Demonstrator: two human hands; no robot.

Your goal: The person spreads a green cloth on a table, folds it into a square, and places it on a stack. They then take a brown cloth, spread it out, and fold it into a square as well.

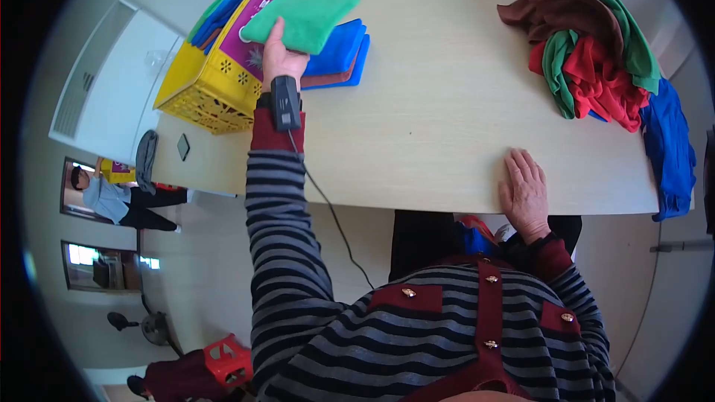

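My left hand point(282, 62) grips a folded green cloth point(311, 16), thumb on top and the other fingers hidden beneath. The cloth is above or against a small stack of folded blue and brown cloths point(344, 46); whether they touch I cannot tell. Just left of it stands a yellow plastic basket point(212, 89) with a purple panel, folded blue, green and brown cloths point(229, 11) inside. Near the table's front edge my right hand point(526, 192) lies flat on the tabletop, fingers stretched out and holding nothing.
A crumpled heap of red, brown and green cloths point(588, 67) covers the table's far right. Blue fabric point(668, 152) hangs over the right edge. A phone point(184, 147) lies at the left. In the background are a person point(112, 197) and a red stool point(229, 359).
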